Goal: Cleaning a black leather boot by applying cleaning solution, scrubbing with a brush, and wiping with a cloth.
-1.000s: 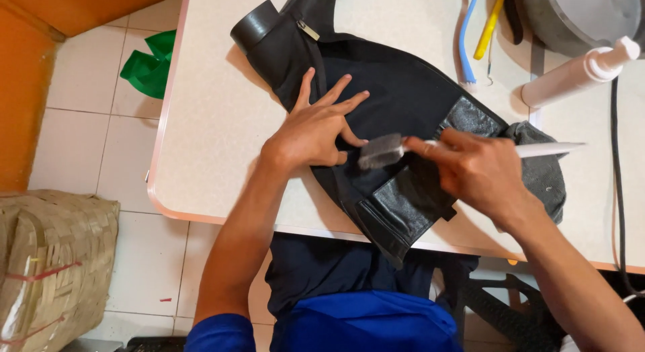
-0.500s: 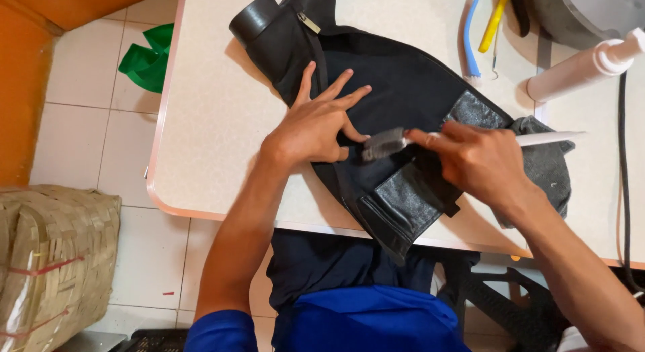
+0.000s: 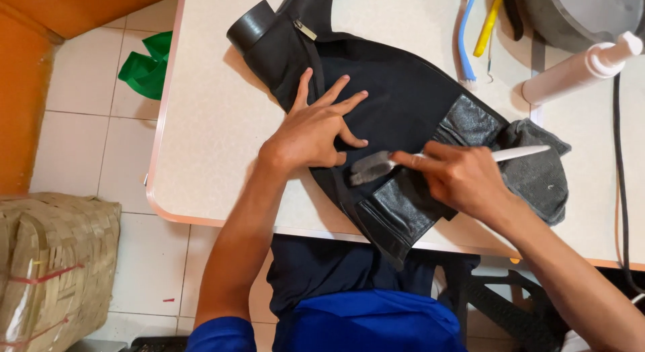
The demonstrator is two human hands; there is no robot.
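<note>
Left hand (image 3: 316, 130) lies flat, grip open, on the black boot (image 3: 396, 103); right hand (image 3: 463, 177) grips a brush (image 3: 376, 166).

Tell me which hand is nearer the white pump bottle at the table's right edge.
Right. The right hand, gripping a brush, lies below and left of the white pump bottle; the left hand presses the black boot farther left.

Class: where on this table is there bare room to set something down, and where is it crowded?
Bare: table left of the black boot, and along the near edge below the left hand. Crowded: far right, around the white bottle and cable.
</note>
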